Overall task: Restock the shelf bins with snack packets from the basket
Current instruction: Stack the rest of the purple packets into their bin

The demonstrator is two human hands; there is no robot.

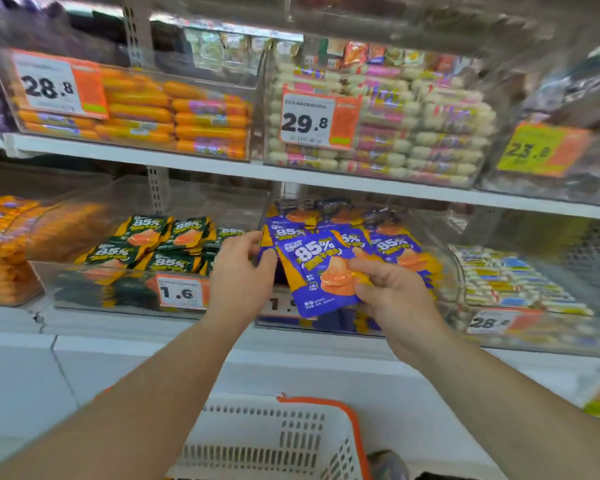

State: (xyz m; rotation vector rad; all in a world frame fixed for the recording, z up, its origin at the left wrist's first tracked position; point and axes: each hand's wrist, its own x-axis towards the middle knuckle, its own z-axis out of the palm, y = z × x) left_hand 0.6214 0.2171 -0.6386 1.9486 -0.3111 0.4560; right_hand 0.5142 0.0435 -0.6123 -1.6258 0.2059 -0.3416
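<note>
Lowest in view, closest to the camera, sits the white basket [271, 441] with its orange rim; whatever it holds is out of frame. Both forearms reach up from either side of it toward the lower shelf. At the front of the clear bin [444, 244] of blue packets, the right hand [392, 292] pinches a blue packet [312, 271] by its lower right side, thumb on the face and fingers curled behind; more packets may be stacked behind it, though the blur makes that hard to judge. The packet stands nearly upright, long axis running up and slightly left, its top already over the bin's front lip and its bottom hanging before the price tag [278, 304]. The left hand [239, 271] is just beside it on the left, fingers curled at the packet's left edge near the wall shared with the green packets [160, 244]; it seems to steady rather than carry. The bin lies straight ahead and slightly above both hands, so the coming move is likely a short push forward and down. The right hand is the nearer and bears the load, wrist bent upward.
</note>
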